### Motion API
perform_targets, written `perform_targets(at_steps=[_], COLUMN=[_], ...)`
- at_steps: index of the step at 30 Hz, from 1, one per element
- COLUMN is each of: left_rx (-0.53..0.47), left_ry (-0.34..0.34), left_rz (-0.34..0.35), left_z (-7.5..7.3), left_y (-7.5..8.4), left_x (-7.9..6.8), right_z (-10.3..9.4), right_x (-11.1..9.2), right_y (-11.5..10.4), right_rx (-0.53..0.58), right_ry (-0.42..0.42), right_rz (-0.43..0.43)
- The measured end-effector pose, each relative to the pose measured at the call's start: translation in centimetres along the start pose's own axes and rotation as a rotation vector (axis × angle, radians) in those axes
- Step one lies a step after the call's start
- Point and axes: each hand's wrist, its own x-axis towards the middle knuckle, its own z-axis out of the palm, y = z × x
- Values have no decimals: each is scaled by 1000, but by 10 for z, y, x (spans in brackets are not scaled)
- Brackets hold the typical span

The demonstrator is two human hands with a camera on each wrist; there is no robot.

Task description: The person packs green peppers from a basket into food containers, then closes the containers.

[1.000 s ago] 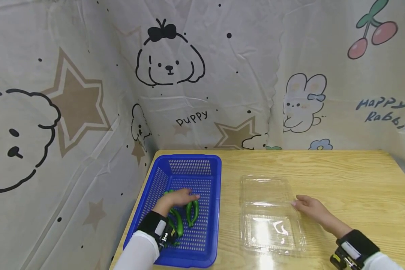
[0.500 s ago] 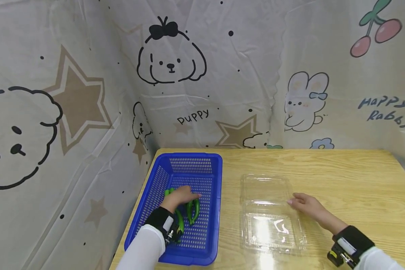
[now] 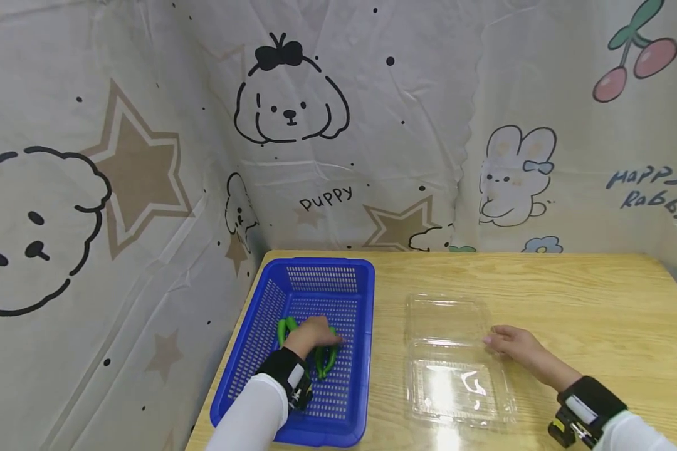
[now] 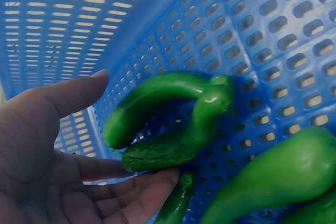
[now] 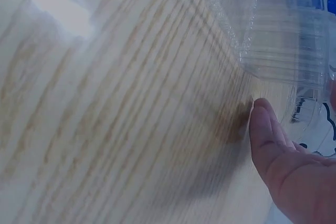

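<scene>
In the head view my left hand (image 3: 313, 335) reaches down into a blue basket (image 3: 370, 326) among several green peppers (image 3: 282, 332). The left wrist view shows thumb and fingers spread apart, with the fingertips right at the underside of a curved dark green pepper (image 4: 168, 150). Another bent pepper (image 4: 157, 93) lies against it; a larger pepper (image 4: 283, 174) is at lower right. My right hand (image 3: 519, 351) is at the right edge of a clear plastic clamshell box (image 3: 454, 388), lid folded back. Its fingers (image 5: 265, 135) are fairly straight, close beside the box wall.
A light wood table (image 3: 587, 294) bears the basket at left and the plastic box at centre. Behind and to the left hangs a pale cloth (image 3: 316, 163) with cartoon prints, close to the basket's left side.
My left hand has moved slightly to the right inside the basket, over the right-hand peppers, uncovering more of the left ones. My right hand has shifted slightly left against the box edge.
</scene>
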Motion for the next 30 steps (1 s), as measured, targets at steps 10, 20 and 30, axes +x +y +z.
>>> perform_targets(at_steps=[10,20,30], left_rx=[73,40,63], left_ry=[5,5,-2], left_rz=[3,19,12], left_z=[0,10,11], left_y=[2,-4,-3], left_x=[3,-2,3], right_z=[-8,-5,-6], right_x=[7,2,3], right_y=[-8,-10,-5], right_rx=[156,252,387], right_ry=[-89,-103,-86], right_rz=[99,80,64])
